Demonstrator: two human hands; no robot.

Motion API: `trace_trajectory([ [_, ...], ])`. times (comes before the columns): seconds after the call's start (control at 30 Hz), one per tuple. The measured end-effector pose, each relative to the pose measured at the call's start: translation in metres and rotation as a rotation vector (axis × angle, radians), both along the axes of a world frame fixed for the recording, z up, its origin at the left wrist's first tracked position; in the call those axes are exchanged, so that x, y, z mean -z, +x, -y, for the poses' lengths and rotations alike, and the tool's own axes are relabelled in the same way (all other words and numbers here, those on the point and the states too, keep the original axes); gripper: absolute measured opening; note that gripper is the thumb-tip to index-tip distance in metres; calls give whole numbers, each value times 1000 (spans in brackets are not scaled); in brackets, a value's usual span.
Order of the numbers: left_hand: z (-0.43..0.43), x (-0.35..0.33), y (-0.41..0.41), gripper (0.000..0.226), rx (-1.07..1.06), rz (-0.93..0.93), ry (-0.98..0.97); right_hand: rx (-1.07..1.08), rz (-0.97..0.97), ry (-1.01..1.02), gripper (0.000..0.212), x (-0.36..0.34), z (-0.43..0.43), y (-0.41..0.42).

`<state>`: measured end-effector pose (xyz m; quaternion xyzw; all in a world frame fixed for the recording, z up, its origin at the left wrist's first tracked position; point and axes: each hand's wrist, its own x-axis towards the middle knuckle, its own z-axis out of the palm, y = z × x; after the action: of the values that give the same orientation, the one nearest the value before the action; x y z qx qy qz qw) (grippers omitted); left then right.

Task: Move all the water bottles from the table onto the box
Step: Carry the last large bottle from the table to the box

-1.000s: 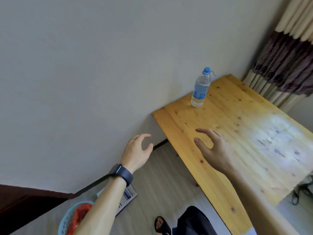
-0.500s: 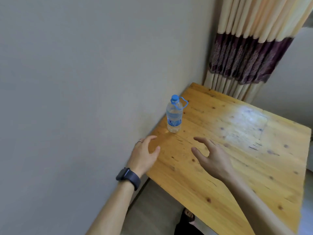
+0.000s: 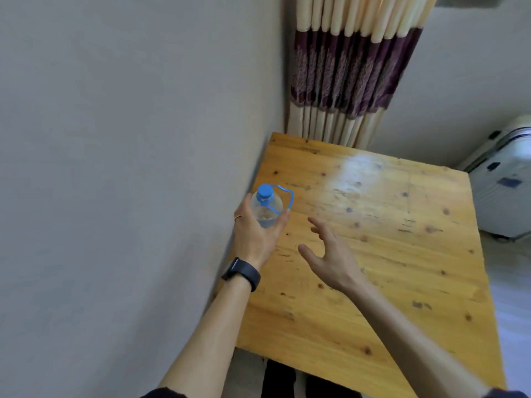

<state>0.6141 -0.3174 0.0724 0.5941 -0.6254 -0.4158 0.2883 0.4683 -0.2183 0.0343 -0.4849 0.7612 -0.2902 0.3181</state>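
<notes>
A clear water bottle (image 3: pixel 266 209) with a blue cap and a blue carry loop stands at the left edge of the wooden table (image 3: pixel 388 254), close to the wall. My left hand (image 3: pixel 254 235), with a ring and a dark wristband, wraps its fingers and thumb round the bottle's body. My right hand (image 3: pixel 330 257) hovers over the table just right of the bottle, fingers spread and holding nothing. The box is out of view.
A grey wall (image 3: pixel 129 168) runs along the table's left side. A cream and purple curtain (image 3: pixel 353 67) hangs behind the far corner. A white suitcase (image 3: pixel 505 191) stands on the floor to the right.
My left hand has reached forward from the table's near corner and taken hold of the bottle. My right hand stayed open beside it. My view has swung closer over the table.
</notes>
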Motion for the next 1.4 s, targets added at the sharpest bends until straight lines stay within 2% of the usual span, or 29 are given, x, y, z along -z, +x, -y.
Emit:
trace_trajectory([
  [0.1,26,13,-14,106,-14,-12,49,-17,52,-4,75,14,25,5],
  [0.2,45,25,-19,112,27,25,62,-42,93,20,86,33,47,6],
  [0.27,61,35,-18,103,109,70,64,-27,124,35,93,51,64,5],
  [0.4,80,48,-3,66,210,199,-22,-94,149,60,107,91,94,5],
  [0.57,79,50,6,57,204,209,-38,-137,224,-52,119,111,122,23],
  [0.7,79,53,10,54,162,181,-41,-51,408,-167,99,106,137,37],
  [0.87,76,48,5,51,133,214,-45,-2,406,-140,85,98,133,37],
  [1.03,65,35,1,49,117,143,25,-71,268,-73,90,84,113,23],
  [1.13,47,22,-7,50,181,79,58,-55,163,-43,91,66,82,9],
  [1.27,16,5,-37,52,354,-44,76,105,56,10,87,34,25,-19],
  [1.4,-28,-6,-81,50,556,-153,107,311,-46,24,71,-4,-42,-50],
])
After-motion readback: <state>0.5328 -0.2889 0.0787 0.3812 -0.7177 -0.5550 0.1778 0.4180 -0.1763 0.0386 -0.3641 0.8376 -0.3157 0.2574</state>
